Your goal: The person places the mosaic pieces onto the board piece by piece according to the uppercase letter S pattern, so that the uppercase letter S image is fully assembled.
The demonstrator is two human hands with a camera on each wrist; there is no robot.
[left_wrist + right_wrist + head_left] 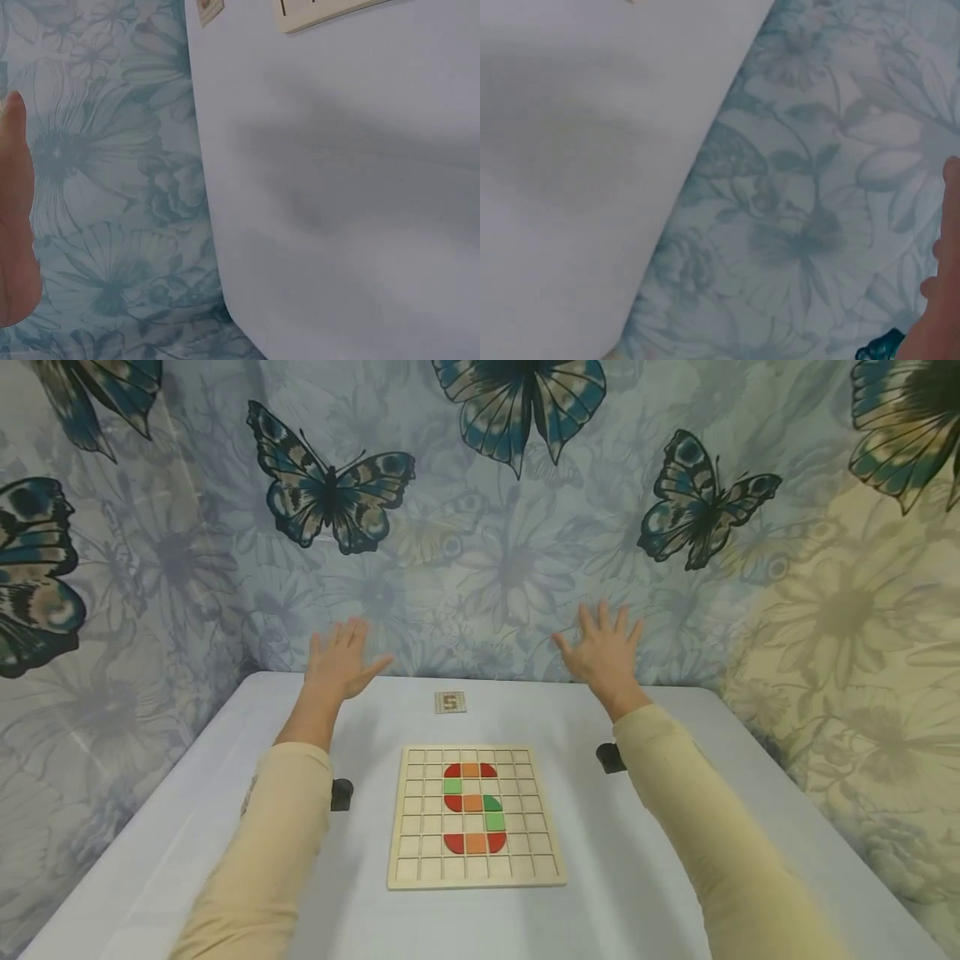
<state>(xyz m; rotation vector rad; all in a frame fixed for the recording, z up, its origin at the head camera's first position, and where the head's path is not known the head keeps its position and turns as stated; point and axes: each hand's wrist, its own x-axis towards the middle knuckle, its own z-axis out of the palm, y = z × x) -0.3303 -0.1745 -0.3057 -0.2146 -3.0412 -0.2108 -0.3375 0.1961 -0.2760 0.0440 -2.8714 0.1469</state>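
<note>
My left hand (341,662) is held up above the far left part of the table, fingers straight and thumb spread, holding nothing. On the other side my right hand (603,652) is raised the same way with fingers fanned out, also holding nothing. Between the forearms a wooden grid board (420,864) lies flat on the table. Red, orange and green pieces (472,803) on it form an S-like shape. Behind the board lies a small square card (450,702) bearing a similar figure. Only an edge of each hand shows in the wrist views.
The white table (360,893) has rounded far corners. Fabric with butterflies and flowers (517,560) hangs around its back and sides. A dark wrist device shows at the left forearm (342,794) and another at the right forearm (611,758).
</note>
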